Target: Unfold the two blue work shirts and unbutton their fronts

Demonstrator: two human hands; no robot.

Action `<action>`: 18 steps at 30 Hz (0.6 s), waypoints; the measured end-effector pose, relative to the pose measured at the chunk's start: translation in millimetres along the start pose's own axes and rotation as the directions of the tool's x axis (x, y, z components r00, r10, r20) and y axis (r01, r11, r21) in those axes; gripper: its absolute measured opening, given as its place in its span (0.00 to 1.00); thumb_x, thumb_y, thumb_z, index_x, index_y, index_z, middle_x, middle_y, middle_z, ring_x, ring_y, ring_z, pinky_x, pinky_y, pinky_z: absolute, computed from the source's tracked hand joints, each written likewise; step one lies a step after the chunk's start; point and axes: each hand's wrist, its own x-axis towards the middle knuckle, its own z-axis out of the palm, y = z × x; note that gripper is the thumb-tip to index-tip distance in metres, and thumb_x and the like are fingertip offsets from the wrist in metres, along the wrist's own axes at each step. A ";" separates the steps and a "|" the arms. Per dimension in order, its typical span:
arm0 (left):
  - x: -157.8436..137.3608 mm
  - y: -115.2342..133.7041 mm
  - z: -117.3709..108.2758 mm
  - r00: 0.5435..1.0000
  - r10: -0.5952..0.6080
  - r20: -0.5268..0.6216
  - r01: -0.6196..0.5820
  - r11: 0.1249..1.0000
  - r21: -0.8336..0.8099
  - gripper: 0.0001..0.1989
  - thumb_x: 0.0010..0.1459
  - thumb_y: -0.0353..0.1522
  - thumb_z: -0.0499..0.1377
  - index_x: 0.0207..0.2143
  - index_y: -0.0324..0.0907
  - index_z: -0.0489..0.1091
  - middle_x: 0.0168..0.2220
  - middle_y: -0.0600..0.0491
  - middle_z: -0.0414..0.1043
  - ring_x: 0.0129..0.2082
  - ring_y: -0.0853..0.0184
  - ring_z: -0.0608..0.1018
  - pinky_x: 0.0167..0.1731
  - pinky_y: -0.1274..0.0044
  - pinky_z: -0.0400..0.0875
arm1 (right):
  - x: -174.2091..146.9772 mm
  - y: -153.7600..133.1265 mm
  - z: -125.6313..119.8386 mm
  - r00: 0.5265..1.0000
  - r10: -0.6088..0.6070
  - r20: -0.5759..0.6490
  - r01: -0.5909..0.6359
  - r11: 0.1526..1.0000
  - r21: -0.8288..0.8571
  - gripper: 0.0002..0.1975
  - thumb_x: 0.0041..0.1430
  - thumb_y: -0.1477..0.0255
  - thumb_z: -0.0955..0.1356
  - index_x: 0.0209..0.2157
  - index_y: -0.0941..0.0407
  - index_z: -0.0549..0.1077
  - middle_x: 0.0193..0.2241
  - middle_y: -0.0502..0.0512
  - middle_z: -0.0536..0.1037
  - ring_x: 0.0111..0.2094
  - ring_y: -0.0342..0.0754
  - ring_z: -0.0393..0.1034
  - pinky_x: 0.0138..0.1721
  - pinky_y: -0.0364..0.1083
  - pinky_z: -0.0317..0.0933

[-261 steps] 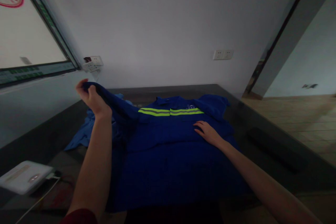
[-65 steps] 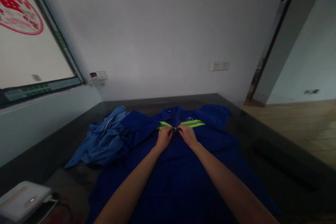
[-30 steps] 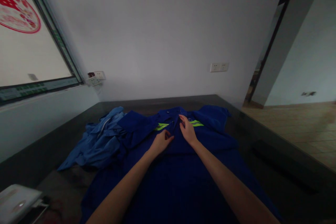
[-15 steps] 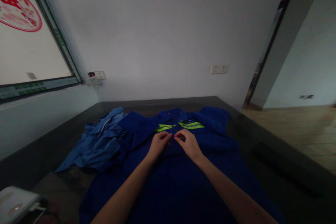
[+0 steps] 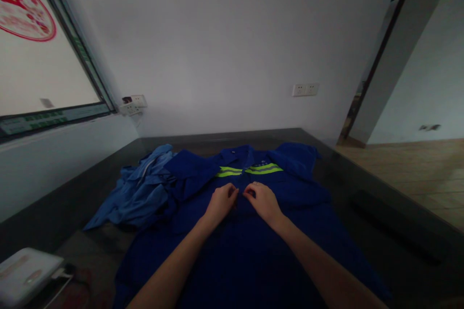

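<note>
A dark blue work jacket (image 5: pixel 306 198) with yellow-green reflective stripes lies spread front up, its collar at the far end and its sleeves folded at the sides. Over the middle of its front, just below the stripes, my left hand (image 5: pixel 222 203) pinches the cloth along the front opening. My right hand (image 5: pixel 264 203) faces it a short gap away, thumb and fingers pinched at the same opening. The exact bit of cloth between the fingertips is too dark to make out.
A crumpled lighter blue garment (image 5: pixel 139 198) lies left of the jacket on the dark table (image 5: pixel 217 138). A white device (image 5: pixel 31 270) with a plugged cable is at the near left. A long black object (image 5: pixel 397 227) rests on the right. A wall stands behind.
Both hands have shifted slightly down along the jacket's front, nearer to me, still pinched. The view has tilted a little. The garments have stayed in place.
</note>
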 end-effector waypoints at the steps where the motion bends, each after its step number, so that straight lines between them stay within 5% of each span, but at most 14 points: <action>1: 0.0 -1.5 0.4 1.000 -0.004 0.020 0.003 0.999 0.033 0.10 0.56 0.36 0.54 0.25 0.41 0.68 0.19 0.54 0.71 0.19 0.68 0.74 0.22 0.80 0.62 | 0.0 1.2 0.7 1.000 0.014 0.005 -0.014 1.000 0.008 0.03 0.55 0.73 0.68 0.28 0.54 0.74 0.28 0.52 0.76 0.32 0.48 0.70 0.33 0.45 0.56; 7: 3.8 -12.6 5.3 0.992 -0.056 0.116 0.048 0.996 0.074 0.06 0.48 0.33 0.59 0.22 0.41 0.68 0.20 0.54 0.71 0.21 0.68 0.72 0.21 0.80 0.59 | 0.1 7.1 1.4 0.995 0.088 0.039 -0.089 0.995 0.036 0.04 0.53 0.74 0.69 0.25 0.52 0.75 0.24 0.51 0.78 0.28 0.47 0.71 0.27 0.43 0.54; 12: 12.8 -20.5 3.6 0.996 -0.047 0.081 0.059 0.985 -0.160 0.10 0.51 0.38 0.57 0.26 0.40 0.67 0.19 0.56 0.68 0.20 0.70 0.70 0.21 0.81 0.59 | 0.7 3.6 -2.3 0.993 0.100 0.066 -0.104 0.993 0.057 0.10 0.58 0.68 0.66 0.24 0.53 0.75 0.22 0.53 0.77 0.25 0.48 0.71 0.26 0.43 0.53; 18: 13.9 -11.3 -1.9 0.996 -0.064 0.055 0.080 0.926 -0.370 0.16 0.49 0.44 0.58 0.29 0.39 0.66 0.20 0.57 0.66 0.18 0.73 0.67 0.19 0.82 0.56 | 1.9 -2.6 -2.6 0.996 0.080 -0.032 -0.064 0.939 0.339 0.08 0.57 0.67 0.66 0.30 0.55 0.75 0.27 0.52 0.78 0.28 0.47 0.72 0.31 0.43 0.61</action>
